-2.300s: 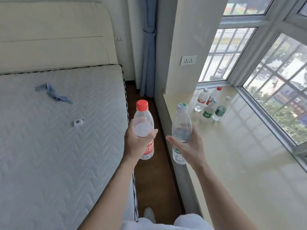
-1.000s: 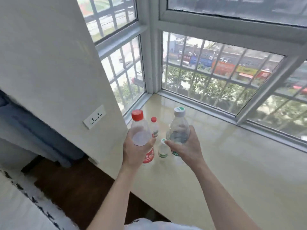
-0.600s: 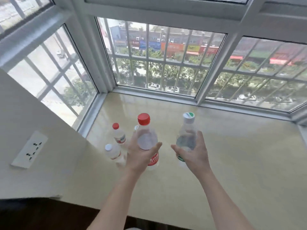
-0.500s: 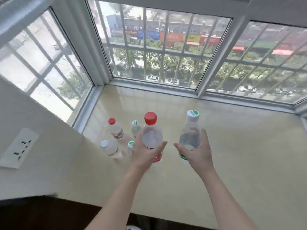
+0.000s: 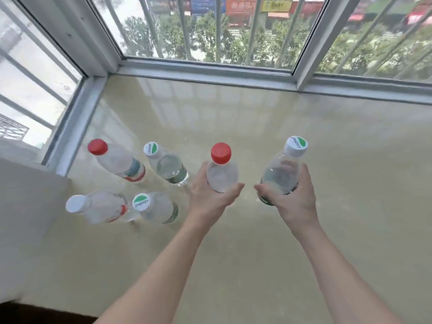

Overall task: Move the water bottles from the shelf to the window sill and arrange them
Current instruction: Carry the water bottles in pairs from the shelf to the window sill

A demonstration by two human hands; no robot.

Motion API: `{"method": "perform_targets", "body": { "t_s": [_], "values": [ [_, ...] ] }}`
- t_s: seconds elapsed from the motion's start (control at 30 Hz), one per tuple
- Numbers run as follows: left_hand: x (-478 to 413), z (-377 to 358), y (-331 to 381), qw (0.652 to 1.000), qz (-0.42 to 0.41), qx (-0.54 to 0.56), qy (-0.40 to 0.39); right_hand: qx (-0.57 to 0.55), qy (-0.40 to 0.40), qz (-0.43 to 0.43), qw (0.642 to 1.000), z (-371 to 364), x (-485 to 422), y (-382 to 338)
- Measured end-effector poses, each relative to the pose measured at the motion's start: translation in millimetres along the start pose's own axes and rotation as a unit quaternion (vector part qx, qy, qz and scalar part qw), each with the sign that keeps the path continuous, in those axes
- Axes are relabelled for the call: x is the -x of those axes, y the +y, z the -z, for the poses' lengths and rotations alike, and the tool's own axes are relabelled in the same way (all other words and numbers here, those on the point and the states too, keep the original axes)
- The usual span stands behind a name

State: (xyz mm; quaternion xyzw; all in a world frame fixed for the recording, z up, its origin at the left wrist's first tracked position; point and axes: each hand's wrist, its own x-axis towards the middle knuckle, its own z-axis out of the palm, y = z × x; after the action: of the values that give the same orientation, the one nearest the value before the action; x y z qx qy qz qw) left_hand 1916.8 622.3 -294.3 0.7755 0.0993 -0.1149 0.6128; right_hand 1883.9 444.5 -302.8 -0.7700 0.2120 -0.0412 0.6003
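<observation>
Over the window sill (image 5: 257, 118), a little out from the window corner (image 5: 102, 73), the person holds two bottles upright. The left hand (image 5: 210, 197) is wrapped round the body of a red-capped bottle (image 5: 222, 176), and the right hand (image 5: 294, 199) grasps a green-capped bottle (image 5: 279, 178) low on its body. Both bases look just above the sill, though this angle does not show whether either one touches it. Closer to the window corner, four bottles already stand in two rows of two. A second red-capped bottle (image 5: 119, 163) and a second green-capped bottle (image 5: 169, 168) make the row nearer the corner. A white-capped bottle (image 5: 102, 206) and a third green-capped bottle (image 5: 156, 206) make the row farther from it. All four stand close together. On this showing the task is well under way, with four bottles delivered and two about to be set down. Those two will probably go on the side of the group away from the window corner, lengthening the rows. The shelf is out of view, so how many bottles remain there cannot be told.
</observation>
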Motion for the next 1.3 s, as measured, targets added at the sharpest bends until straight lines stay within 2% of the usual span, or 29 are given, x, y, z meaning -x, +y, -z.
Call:
{"method": "perform_targets", "body": {
  "t_s": [0.2,0.47,0.87,1.1,1.2,1.3],
  "values": [
    [-35.8,-27.8,-38.0,0.998,-0.047,-0.016,0.022,0.043,0.015,0.041,0.998,-15.2,-28.6,47.0],
    [-53.9,-37.6,-55.4,0.996,-0.086,-0.022,0.025,0.053,0.024,0.071,0.996,-11.0,-42.0,66.8],
    [-64.4,-38.3,-100.4,0.997,-0.025,-0.068,-0.004,0.100,0.005,-0.032,0.994,-6.9,-39.9,100.1],
    [-62.3,-41.1,-104.8,0.997,-0.006,-0.076,0.005,0.100,-0.005,-0.034,0.994,-9.1,-40.8,106.2],
    [-58.6,-41.6,-108.8,0.993,-0.005,-0.114,0.016,0.137,-0.029,-0.041,0.989,-7.1,-42.9,109.4],
    [-50.5,-37.1,-112.1,0.985,-0.013,-0.168,0.029,0.222,-0.036,-0.023,0.974,2.0,-41.7,111.3]
  ]
}}
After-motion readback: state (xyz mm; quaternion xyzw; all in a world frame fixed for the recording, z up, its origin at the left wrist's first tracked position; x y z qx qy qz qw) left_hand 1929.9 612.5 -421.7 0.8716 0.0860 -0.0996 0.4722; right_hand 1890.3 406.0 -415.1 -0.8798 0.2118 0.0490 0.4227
